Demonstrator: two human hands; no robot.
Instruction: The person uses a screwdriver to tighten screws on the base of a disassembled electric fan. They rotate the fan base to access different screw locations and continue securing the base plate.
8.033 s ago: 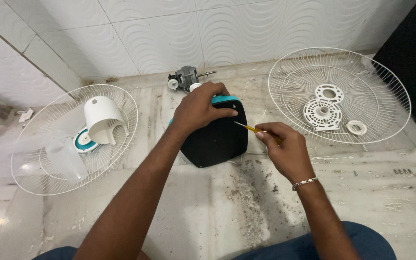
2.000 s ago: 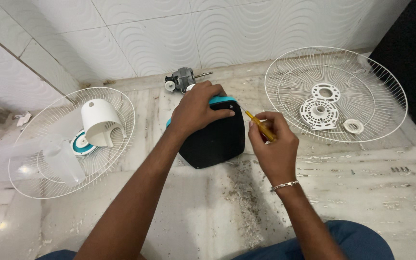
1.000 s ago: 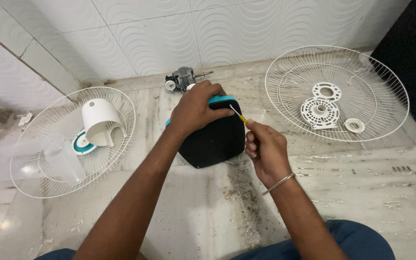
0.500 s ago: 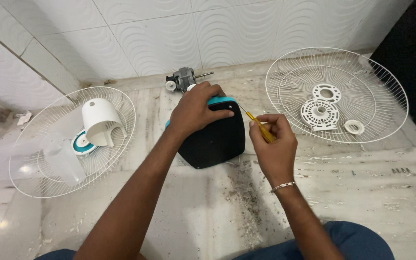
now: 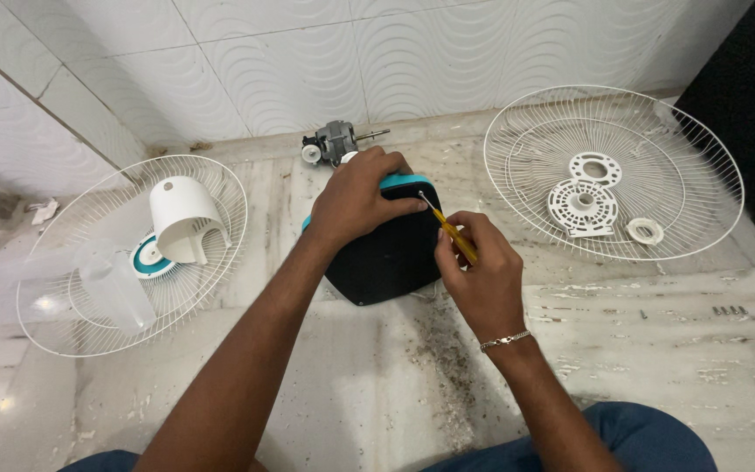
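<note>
Two hands are working the stiff, smooth fan base lying between the wire guards: the left hand is clamping its teal top edge, the likeliest firm hold, while the right hand is pinching a yellow screwdriver against it.

Black fan base with teal rim; yellow-handled screwdriver at its 2 o'clock. White wire grilles at 3 and 9 o'clock. White wave-patterned wall tiles; grey-veined marble floor.
</note>
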